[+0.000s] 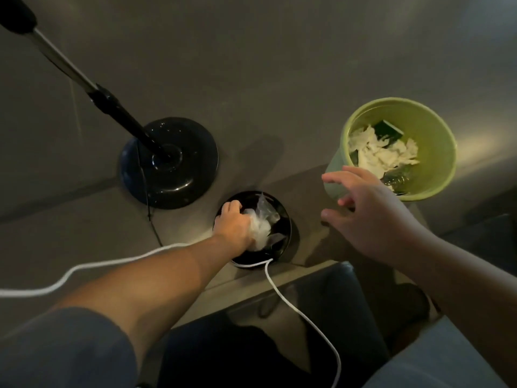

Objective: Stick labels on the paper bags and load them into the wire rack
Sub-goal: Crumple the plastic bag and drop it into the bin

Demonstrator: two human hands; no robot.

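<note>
The left hand (pixel 233 224) reaches down into a small black bin (pixel 282 217) on the floor, fingers closed around crumpled white plastic (pixel 261 228). What that plastic is cannot be made out. Right of the black bin stands a green bin (pixel 439 152) holding crumpled white paper, and the right hand (pixel 372 211) hovers beside it, fingers spread and empty. Left of the black bin sits a round black stand base (pixel 181 175) with its pole cut off at the frame edge. A white cord (pixel 296 309) crosses the black bin's near rim. No paper bags, labels or rack show.
</note>
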